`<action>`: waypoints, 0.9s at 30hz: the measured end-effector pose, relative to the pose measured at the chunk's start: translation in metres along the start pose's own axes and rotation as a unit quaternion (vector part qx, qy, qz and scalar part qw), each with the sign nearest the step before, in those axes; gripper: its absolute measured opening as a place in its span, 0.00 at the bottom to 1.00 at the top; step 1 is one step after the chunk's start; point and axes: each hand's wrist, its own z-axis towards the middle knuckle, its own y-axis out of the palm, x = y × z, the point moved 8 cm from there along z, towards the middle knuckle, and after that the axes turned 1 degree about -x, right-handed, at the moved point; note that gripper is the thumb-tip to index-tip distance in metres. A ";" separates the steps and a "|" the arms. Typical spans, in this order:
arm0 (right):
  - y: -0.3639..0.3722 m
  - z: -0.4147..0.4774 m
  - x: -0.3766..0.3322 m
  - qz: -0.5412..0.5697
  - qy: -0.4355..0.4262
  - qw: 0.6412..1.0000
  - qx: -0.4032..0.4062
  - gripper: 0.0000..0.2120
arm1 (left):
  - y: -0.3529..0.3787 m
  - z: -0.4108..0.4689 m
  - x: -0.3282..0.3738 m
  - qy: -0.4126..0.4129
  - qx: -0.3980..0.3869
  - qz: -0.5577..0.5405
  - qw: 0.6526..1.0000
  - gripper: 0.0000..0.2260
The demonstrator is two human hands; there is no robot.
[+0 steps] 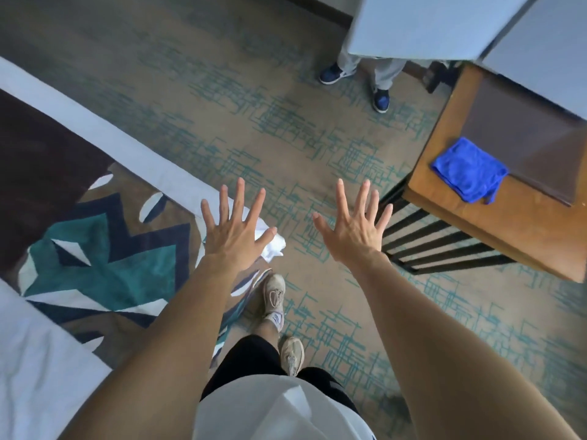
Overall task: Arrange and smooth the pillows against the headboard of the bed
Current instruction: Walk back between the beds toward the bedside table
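My left hand is stretched out in front of me, fingers spread wide, holding nothing, over the corner of the bed. My right hand is held the same way, fingers apart and empty, above the carpet. The bed lies at the left, with white sheets and a patterned runner in brown, teal and navy across its foot. No pillows or headboard are in view.
A wooden desk with a blue cloth stands at the right, black slats below it. Another person's legs and blue shoes stand at the top. Patterned carpet fills the middle. My own feet are below my hands.
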 end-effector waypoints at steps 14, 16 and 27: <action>-0.060 0.155 -0.118 -0.013 -0.090 0.996 0.012 0.41 | -0.051 0.126 -0.076 -0.071 0.023 -0.060 0.995 0.37; -0.070 0.178 -0.133 -0.018 -0.106 0.994 0.016 0.41 | -0.061 0.144 -0.087 -0.086 0.036 -0.054 0.994 0.37; -0.097 0.298 -0.199 -0.069 -0.238 0.969 0.013 0.40 | -0.088 0.221 -0.121 -0.212 0.073 -0.067 0.972 0.37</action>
